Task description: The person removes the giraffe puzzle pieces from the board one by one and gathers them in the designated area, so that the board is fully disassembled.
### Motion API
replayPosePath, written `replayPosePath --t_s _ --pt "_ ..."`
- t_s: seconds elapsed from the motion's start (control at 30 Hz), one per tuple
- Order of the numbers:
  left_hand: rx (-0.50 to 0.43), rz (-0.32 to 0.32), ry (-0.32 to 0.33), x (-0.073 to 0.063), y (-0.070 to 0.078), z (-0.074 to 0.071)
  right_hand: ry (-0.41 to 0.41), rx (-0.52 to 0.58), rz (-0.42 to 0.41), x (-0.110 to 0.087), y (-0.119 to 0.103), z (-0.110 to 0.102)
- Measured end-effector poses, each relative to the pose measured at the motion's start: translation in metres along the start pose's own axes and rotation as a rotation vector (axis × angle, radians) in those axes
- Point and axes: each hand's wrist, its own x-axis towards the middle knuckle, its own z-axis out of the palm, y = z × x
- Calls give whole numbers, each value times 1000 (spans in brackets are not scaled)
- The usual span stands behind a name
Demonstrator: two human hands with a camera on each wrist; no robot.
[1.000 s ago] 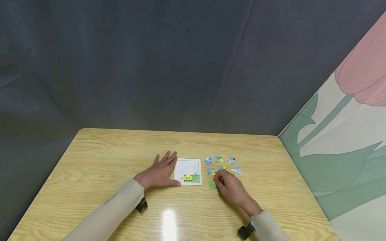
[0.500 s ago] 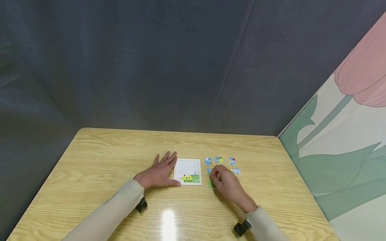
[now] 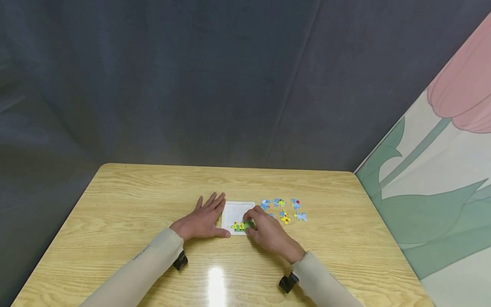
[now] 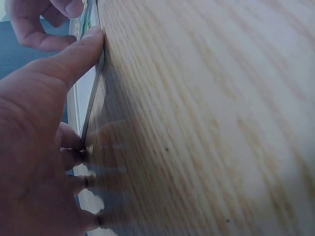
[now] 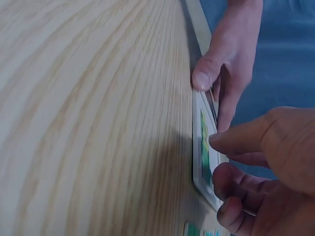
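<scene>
A small white puzzle tray (image 3: pixel 232 212) lies on the table, with joined green and yellow puzzle pieces (image 3: pixel 238 226) along its near side. My left hand (image 3: pixel 202 224) lies spread at the tray's left side, its thumb on the near left corner and its straight fingers along the edge. Over the tray's near right part, my right hand (image 3: pixel 268 231) pinches a green puzzle piece (image 3: pixel 248 224) between thumb and fingertips. Fingers hide most of that piece. In the right wrist view, the right thumb (image 5: pixel 241 140) is close over the tray's green area.
Several loose puzzle pieces lie right of the tray, among them a yellow and red piece (image 3: pixel 285 217), a blue one with a red dot (image 3: pixel 295 204) and a blue one (image 3: pixel 301 216). A dark curtain (image 3: pixel 215 85) hangs behind the wooden table (image 3: pixel 134 192).
My right hand has moved left from the loose pieces to over the tray, bringing the green puzzle piece. The yellow and red piece has come into view. My left hand stays put.
</scene>
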Motion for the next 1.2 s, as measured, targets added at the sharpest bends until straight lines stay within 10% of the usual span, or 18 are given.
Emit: replayPosePath --t_s 0.73,1.2 --pt "19 -8 -1 -1 3 -3 -183 -15 -30 20 -5 -1" --pt "15 -18 -6 0 2 1 -141 73 -33 20 2 2"
